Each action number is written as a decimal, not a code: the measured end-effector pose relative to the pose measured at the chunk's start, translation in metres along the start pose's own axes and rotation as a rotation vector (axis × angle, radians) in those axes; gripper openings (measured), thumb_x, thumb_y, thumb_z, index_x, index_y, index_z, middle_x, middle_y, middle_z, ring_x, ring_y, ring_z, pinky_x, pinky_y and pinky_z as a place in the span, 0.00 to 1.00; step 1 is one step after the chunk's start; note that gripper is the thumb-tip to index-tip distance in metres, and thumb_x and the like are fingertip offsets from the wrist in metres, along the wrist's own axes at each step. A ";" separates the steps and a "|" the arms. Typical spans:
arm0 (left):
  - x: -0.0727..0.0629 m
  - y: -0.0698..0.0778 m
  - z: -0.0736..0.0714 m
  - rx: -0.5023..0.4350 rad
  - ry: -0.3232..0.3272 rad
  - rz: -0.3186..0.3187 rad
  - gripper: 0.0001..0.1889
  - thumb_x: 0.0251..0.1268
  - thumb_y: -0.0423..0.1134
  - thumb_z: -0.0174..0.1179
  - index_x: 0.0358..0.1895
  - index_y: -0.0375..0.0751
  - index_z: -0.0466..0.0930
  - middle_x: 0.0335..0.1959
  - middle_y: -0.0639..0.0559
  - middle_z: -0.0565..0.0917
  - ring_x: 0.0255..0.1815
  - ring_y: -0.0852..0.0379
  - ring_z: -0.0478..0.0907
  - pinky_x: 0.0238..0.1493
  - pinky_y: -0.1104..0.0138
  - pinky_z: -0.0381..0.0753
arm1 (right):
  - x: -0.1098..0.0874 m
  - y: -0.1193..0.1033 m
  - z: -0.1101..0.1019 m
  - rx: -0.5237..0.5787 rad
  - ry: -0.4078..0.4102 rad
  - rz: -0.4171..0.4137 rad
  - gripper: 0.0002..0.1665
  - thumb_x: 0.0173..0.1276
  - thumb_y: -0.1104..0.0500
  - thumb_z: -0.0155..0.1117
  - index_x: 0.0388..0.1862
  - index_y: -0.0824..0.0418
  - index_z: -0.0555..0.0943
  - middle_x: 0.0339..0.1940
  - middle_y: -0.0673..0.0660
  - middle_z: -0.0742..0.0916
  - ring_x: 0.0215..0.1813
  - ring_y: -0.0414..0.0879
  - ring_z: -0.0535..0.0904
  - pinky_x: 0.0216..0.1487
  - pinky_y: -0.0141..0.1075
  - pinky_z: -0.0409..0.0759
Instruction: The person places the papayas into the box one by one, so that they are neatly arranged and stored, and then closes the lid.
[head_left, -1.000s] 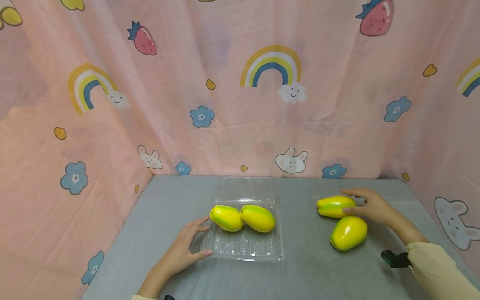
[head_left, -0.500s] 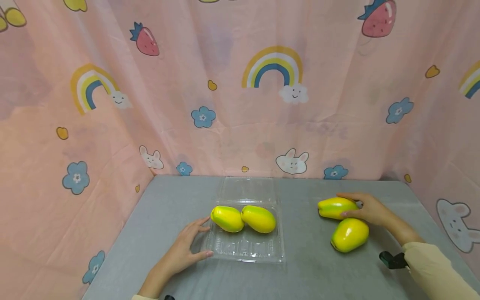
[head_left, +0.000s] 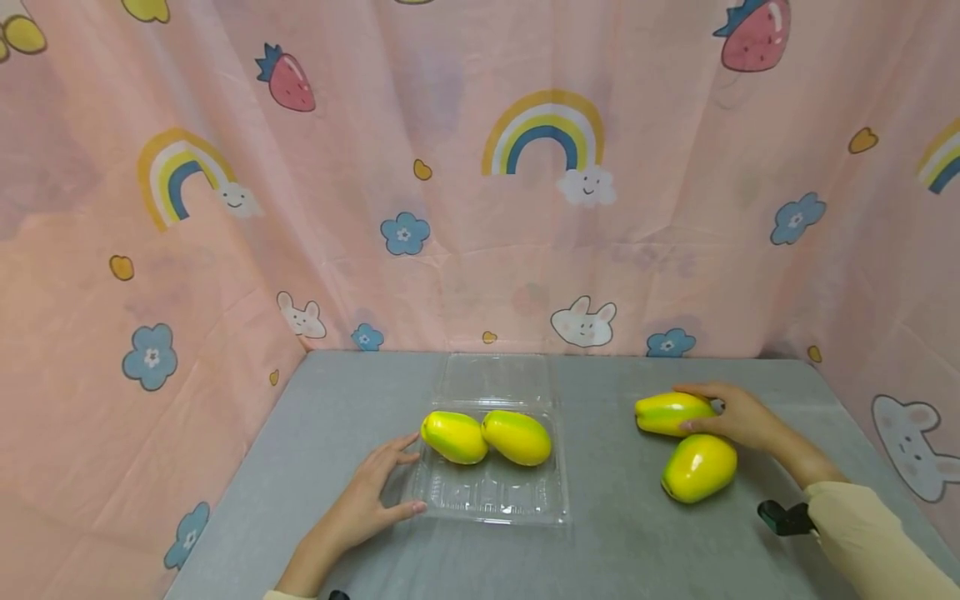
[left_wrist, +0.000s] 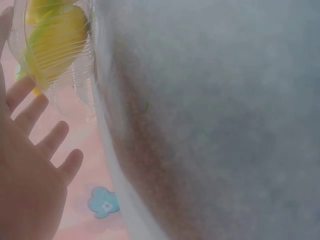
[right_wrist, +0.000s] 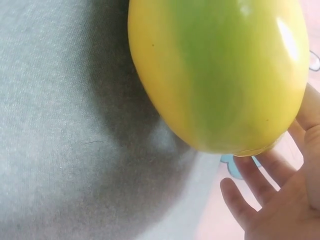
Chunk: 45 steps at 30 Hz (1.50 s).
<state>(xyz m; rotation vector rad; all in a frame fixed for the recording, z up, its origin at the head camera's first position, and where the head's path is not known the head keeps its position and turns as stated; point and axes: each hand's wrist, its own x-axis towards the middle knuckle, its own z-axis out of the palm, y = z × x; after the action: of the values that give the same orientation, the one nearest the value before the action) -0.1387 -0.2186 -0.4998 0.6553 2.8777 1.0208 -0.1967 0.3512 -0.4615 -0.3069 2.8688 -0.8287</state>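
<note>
My right hand (head_left: 738,417) grips the far papaya (head_left: 670,413), a yellow-green fruit on the table at the right, with the thumb in front of it and the fingers behind. Just nearer lies another papaya (head_left: 699,468), which fills much of the right wrist view. Two more papayas sit side by side in the back part of a clear plastic clamshell box (head_left: 491,500), one on the left (head_left: 454,437) and one on the right (head_left: 517,438). At the box's left side my left hand (head_left: 367,492) rests with fingers spread, fingertips and thumb at the edge.
The box's clear lid (head_left: 495,379) lies folded back toward the rear of the grey table (head_left: 607,542). A pink patterned curtain (head_left: 450,275) hangs behind the table and on both sides. A dark device (head_left: 783,518) juts from the right wrist.
My right hand has moved slightly left, and its thumb and fingers have come round the far papaya. The left hand and the box have stayed in place.
</note>
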 end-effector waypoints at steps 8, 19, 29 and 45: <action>0.000 0.000 0.000 -0.003 -0.002 -0.002 0.48 0.51 0.58 0.73 0.76 0.55 0.60 0.77 0.63 0.63 0.78 0.47 0.60 0.74 0.37 0.59 | 0.000 -0.003 0.000 -0.007 0.011 -0.002 0.45 0.61 0.38 0.69 0.71 0.59 0.72 0.68 0.71 0.75 0.66 0.71 0.69 0.57 0.70 0.70; -0.001 0.000 0.000 -0.013 -0.011 -0.015 0.49 0.51 0.58 0.73 0.77 0.59 0.57 0.75 0.61 0.66 0.78 0.47 0.60 0.74 0.38 0.60 | 0.002 -0.011 -0.001 -0.028 0.030 -0.018 0.46 0.61 0.37 0.68 0.72 0.59 0.71 0.69 0.70 0.76 0.67 0.71 0.69 0.60 0.70 0.68; -0.002 0.000 0.000 -0.015 -0.007 0.002 0.48 0.52 0.59 0.72 0.77 0.58 0.58 0.77 0.62 0.63 0.78 0.46 0.60 0.73 0.37 0.60 | -0.002 -0.029 -0.003 -0.042 0.043 -0.002 0.48 0.59 0.32 0.67 0.72 0.56 0.71 0.71 0.70 0.74 0.69 0.72 0.64 0.61 0.75 0.62; 0.000 0.001 -0.002 -0.012 -0.022 -0.007 0.45 0.52 0.59 0.71 0.74 0.53 0.63 0.78 0.61 0.61 0.78 0.46 0.59 0.74 0.38 0.60 | -0.002 -0.049 0.003 -0.066 0.099 -0.024 0.47 0.57 0.31 0.68 0.70 0.54 0.74 0.66 0.67 0.79 0.64 0.67 0.71 0.58 0.71 0.69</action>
<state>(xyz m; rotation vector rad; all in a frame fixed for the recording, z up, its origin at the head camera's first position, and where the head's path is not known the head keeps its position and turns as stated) -0.1382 -0.2192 -0.4973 0.6509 2.8508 1.0231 -0.1864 0.3092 -0.4374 -0.3176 2.9944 -0.7761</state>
